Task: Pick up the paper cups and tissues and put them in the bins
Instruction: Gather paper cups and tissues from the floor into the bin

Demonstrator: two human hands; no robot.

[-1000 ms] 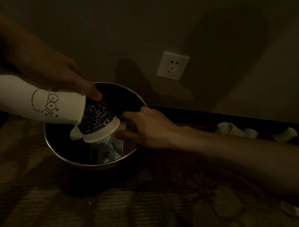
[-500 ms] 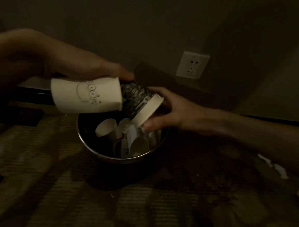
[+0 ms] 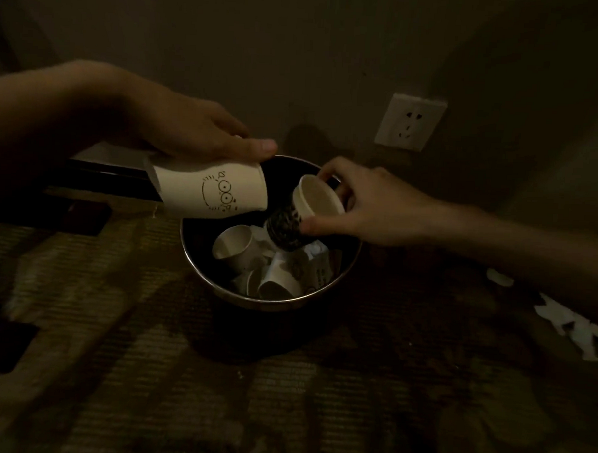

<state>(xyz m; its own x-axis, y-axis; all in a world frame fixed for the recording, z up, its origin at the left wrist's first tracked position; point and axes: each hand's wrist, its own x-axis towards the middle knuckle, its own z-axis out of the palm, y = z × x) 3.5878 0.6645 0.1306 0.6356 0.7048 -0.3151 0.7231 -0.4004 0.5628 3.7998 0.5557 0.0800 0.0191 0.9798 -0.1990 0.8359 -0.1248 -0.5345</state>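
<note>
Far left: a dark strip of furniture [image 3: 97,180] along the foot of the wall, with patterned carpet [image 3: 215,394] below it. Next, the left hand [image 3: 192,129], extended from the left edge. Grips a white paper cup [image 3: 210,191] from above, thumb stretched along the cup's top edge, other fingers curled round the far side and mostly hidden. Holds that cup on its side, printed cartoon face toward the camera, right end just over the left rim of the bin [image 3: 270,305].

Bin: round, dark inside, shiny metal rim. Stands on the carpet close to the wall. Contains several white cups [image 3: 235,249] tumbled on their sides, plus some crumpled pale paper [image 3: 318,261] against the right wall.

Above that heap, within the circle of the rim: a dark patterned cup [image 3: 285,231], tilted, pale mouth up toward the camera, base down toward the heap. Impossible to tell whether it touches the cups beneath.

Clamped on it, the right hand [image 3: 377,205], extended from the right edge: thumb pressed against the near side of the cup's wall, fingertips hooked over the far rim.

Higher on the wall, right of the bin: a white socket [image 3: 410,121]. Far right, on the carpet past the right forearm: white paper scraps [image 3: 567,327], well apart from the bin.
</note>
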